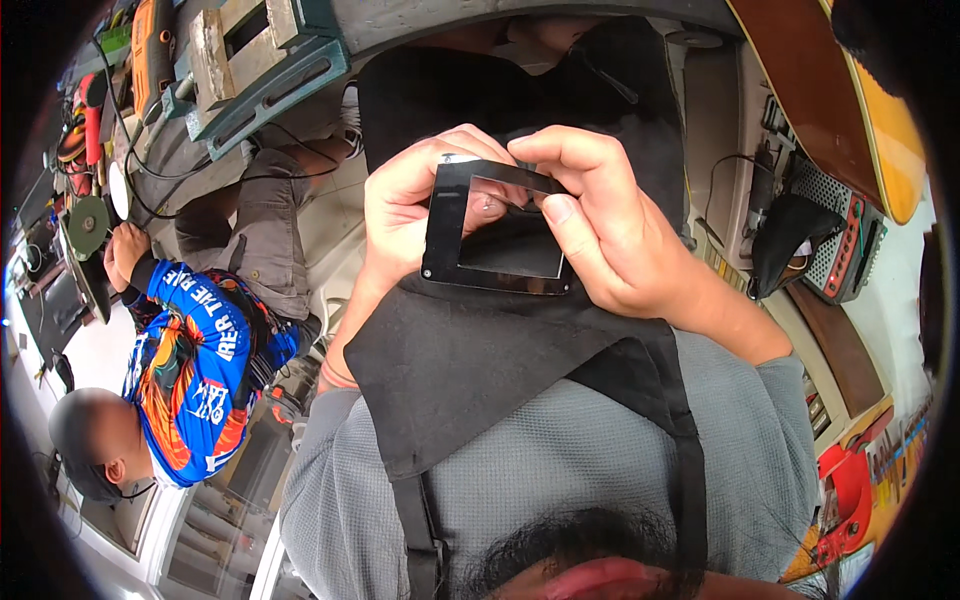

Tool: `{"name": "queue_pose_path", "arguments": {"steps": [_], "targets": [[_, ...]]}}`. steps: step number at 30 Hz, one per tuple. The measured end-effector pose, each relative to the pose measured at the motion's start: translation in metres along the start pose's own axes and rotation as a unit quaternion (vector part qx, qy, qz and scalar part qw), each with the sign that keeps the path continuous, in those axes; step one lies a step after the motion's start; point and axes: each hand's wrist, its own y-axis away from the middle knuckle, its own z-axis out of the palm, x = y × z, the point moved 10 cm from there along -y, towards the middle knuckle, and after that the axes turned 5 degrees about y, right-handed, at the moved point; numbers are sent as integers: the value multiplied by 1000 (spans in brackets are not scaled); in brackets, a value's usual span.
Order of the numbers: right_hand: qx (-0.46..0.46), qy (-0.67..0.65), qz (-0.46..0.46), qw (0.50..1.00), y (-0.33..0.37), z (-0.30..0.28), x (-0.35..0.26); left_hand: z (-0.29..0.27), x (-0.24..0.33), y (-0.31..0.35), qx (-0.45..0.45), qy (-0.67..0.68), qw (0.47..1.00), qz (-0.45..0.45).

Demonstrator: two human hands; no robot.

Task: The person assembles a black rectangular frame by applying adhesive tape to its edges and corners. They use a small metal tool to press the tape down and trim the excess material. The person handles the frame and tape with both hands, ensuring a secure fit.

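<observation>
A glossy black rectangular frame point(447, 218) with a large open window is held up in front of my apron. Small round dots, maybe screws or holes, mark its lower corners. My left hand point(400, 205) grips the frame's left and far side, its fingers curled behind and partly seen through the window. On the other side, my right hand point(612, 225) is closed on the far right corner, with the thumb and forefinger near the edge. A small whitish patch shows at the frame's far left corner. The tips of several fingers are hidden behind the frame.
A person in a blue patterned shirt point(215, 350) works at the left beside a green disc point(88, 228). Far left is a teal metal vise point(265, 95) and an orange power tool point(153, 60). A guitar body point(800, 70) stands far right, above a red-edged amplifier-like box point(848, 250).
</observation>
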Motion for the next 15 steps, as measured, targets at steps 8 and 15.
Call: {"name": "queue_pose_path", "arguments": {"steps": [8, 15], "targets": [[26, 112, -57, 992, -7, -2, -10, -1, 7, -8, 12, -18, 999, 37], [37, 149, -58, 987, -10, -4, -13, -1, 10, -11, 10, -40, 998, 47]]}}
